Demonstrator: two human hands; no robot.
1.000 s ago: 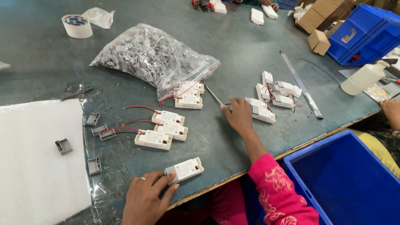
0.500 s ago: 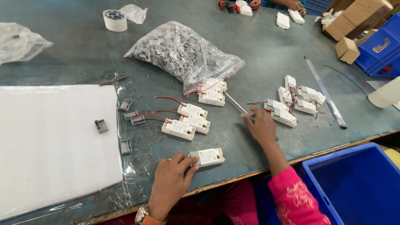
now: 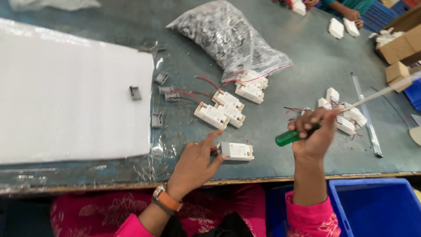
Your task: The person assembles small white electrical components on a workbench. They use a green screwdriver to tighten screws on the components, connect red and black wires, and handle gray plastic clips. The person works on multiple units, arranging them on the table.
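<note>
My left hand (image 3: 195,166) rests on the table with fingers spread, its fingertips touching the left end of a small white plastic module (image 3: 237,151) near the front edge. My right hand (image 3: 312,133) is raised and closed around a screwdriver with a green handle (image 3: 289,137); its long shaft points up to the right. Several more white modules with red wires (image 3: 220,112) lie in a cluster beyond the left hand. Another group of white modules (image 3: 346,115) lies beyond the right hand.
A clear bag of small metal parts (image 3: 223,36) lies at the back. A white foam sheet (image 3: 70,92) covers the left, with small grey clips (image 3: 161,78) beside it. Blue bin (image 3: 377,206) at front right. Cardboard boxes (image 3: 401,46) and another person's hands (image 3: 351,13) far right.
My right hand has picked up the green-handled screwdriver and lifted it off the table. The view has swung left and closer. My left hand stays by the white module.
</note>
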